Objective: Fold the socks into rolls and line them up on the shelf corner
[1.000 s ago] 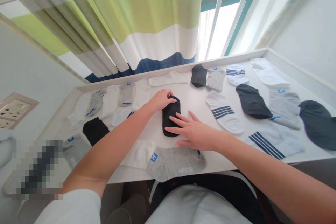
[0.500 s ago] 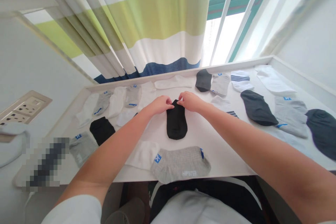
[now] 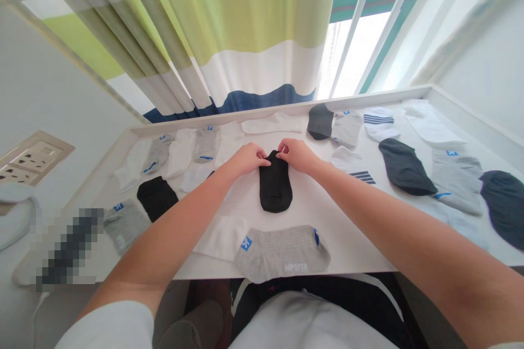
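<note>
A black sock [image 3: 275,188] lies on the white tabletop [image 3: 327,229] in front of me, its far end pinched at both corners. My left hand [image 3: 252,157] is closed on the left corner, thumb and fingers together. On the right corner, my right hand [image 3: 297,155] grips in the same way. Nearer to me, a grey sock [image 3: 282,253] with blue marks and white lettering lies along the front edge. It overlaps a white sock [image 3: 221,237], part of which is behind my left forearm.
To the left lie another black sock [image 3: 156,196] and a grey sock [image 3: 126,223]. At right are a dark sock [image 3: 405,166], a grey one [image 3: 456,180] and another dark one [image 3: 505,204]. A raised rim [image 3: 229,118] runs along the back, before a curtain [image 3: 245,22].
The view has shifted slightly. Both hands keep their pinch on the black sock, whose far edge looks a little more bunched. The other socks lie as before.
</note>
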Demonstrator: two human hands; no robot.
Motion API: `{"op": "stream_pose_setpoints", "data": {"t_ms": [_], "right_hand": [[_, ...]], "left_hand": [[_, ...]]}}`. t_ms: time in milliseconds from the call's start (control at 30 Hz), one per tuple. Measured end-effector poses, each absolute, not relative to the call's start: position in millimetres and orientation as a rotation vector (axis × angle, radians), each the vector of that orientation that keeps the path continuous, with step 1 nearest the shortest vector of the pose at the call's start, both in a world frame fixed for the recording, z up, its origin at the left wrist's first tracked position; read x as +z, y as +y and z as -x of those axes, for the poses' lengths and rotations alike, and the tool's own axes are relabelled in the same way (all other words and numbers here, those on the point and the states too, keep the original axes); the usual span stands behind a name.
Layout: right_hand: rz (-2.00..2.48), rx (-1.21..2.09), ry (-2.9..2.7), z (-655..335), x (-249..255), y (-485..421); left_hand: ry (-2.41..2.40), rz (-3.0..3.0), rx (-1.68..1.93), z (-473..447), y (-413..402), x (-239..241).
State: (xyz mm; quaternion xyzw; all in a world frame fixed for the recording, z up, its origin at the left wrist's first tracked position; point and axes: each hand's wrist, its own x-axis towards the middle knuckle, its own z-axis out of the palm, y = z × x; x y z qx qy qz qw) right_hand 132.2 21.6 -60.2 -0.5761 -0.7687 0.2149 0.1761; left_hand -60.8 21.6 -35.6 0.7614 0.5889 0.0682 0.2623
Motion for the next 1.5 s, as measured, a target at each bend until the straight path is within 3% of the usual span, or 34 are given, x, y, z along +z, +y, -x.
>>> {"op": "stream_pose_setpoints", "data": {"t_ms": [333,667,1500], "right_hand": [[1.073,0.239,-2.513,-164.5,-56.0,1.3],[1.197,0.246,-2.492,-164.9,-70.7,-11.6],[1.272,0.257,-2.534,-174.1,-69.0,-23.6]], "left_hand": [[1.651,-2.386,0.306,74.9,-7.7,-25.4],[1.490,-2.651,0.042,80.3,-39.9,-27.3],[1.437,-2.625,0.229,86.1,-50.8,-47.7]]}}
